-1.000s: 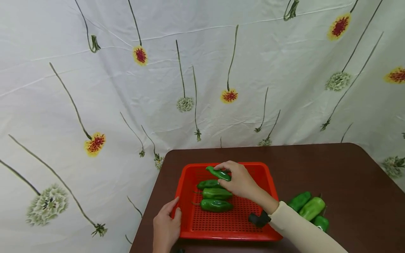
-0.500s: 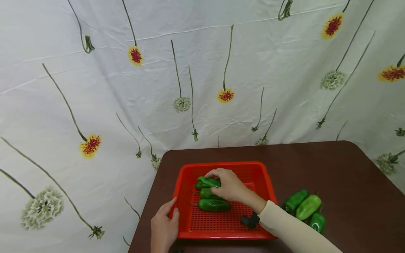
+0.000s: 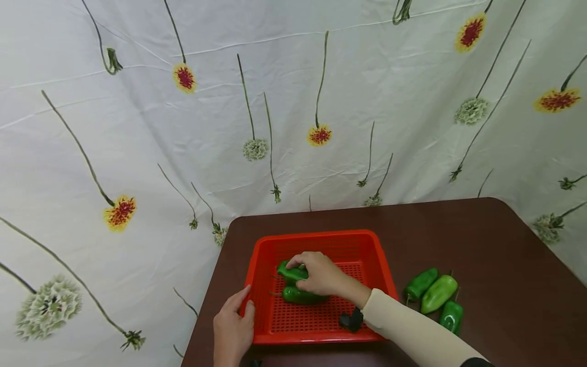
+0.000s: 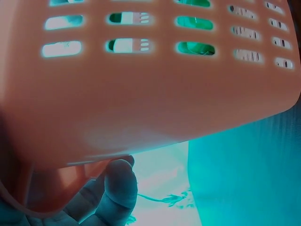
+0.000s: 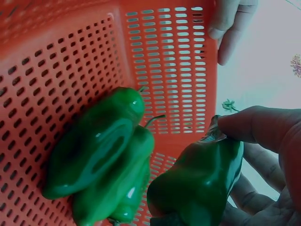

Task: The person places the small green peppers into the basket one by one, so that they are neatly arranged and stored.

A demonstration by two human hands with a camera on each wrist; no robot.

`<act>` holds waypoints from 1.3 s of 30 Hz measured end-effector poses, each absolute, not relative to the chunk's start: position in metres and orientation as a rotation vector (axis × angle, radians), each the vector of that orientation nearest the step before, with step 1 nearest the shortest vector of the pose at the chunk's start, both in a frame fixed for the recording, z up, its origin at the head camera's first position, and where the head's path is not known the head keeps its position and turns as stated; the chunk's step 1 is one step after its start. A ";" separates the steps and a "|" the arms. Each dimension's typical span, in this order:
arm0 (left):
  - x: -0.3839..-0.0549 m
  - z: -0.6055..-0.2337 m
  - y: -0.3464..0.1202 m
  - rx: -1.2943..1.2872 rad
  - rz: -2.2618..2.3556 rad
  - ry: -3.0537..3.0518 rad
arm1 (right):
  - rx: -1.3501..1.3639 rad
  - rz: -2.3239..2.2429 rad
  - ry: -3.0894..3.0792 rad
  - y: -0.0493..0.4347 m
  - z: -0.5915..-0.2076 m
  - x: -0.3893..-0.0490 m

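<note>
A red plastic basket (image 3: 316, 338) with slotted walls stands on the table. My left hand (image 3: 234, 325) grips its left rim; in the left wrist view the fingers (image 4: 120, 186) bend round the edge. My right hand (image 3: 319, 275) is over the basket, pinching a glossy green pepper (image 5: 197, 183) between thumb and fingers near its stem end. Below it, three green peppers lie side by side on the basket floor, the nearest (image 3: 302, 295) in plain sight and the others partly hidden by the hand. The right wrist view shows the row, including one darker pepper (image 5: 96, 146).
Three more green peppers, one of them lighter (image 3: 438, 293), lie together on the dark brown table (image 3: 495, 265) right of the basket. A black device (image 3: 351, 320) sits at the right wrist. White cloth (image 3: 220, 122) printed with flowers hangs behind.
My right hand has lowered the pepper from the back of the basket and brought it nearer, over the row. The left hand keeps its grip on the rim. The head view has shifted slightly.
</note>
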State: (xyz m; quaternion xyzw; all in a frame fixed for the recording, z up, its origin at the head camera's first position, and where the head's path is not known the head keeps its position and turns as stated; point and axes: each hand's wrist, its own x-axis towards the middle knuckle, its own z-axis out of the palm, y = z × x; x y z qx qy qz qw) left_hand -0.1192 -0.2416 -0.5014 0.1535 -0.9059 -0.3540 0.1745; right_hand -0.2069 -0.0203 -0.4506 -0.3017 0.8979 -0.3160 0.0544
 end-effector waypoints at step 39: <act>-0.120 -0.501 -0.241 0.454 -1.016 -2.577 | -1.104 -0.813 2.488 -0.033 -0.481 -0.215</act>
